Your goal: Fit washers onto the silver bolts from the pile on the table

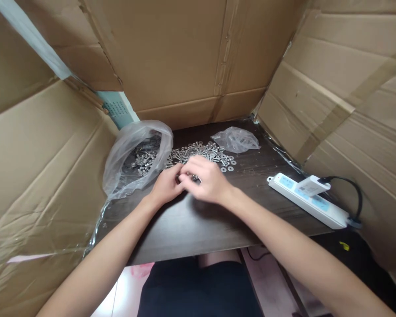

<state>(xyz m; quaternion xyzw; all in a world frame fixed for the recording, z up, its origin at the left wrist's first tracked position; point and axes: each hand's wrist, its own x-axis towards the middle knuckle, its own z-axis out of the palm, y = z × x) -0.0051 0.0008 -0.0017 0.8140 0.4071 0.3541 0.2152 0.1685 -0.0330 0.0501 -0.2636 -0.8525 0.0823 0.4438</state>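
My left hand [167,184] and my right hand [207,179] meet above the dark table, fingertips together. Curled fingers of the right hand close on a small metal fastener [196,178], blurred and partly covered, so its exact kind does not show. The left thumb and fingers are pinched against the right fingertips; whatever they grip is hidden. Just beyond both hands spreads a loose pile of silver bolts, nuts and washers [214,152]. On its left, a clear plastic bag [117,169] lies open with more metal hardware [145,162] inside.
A crumpled clear bag [236,140] lies behind the pile at right. On the table's [171,233] right side sits a white power strip [306,202] with a plugged-in white adapter [313,186] and black cable [358,189]. Cardboard walls [181,53] enclose the back and both sides.
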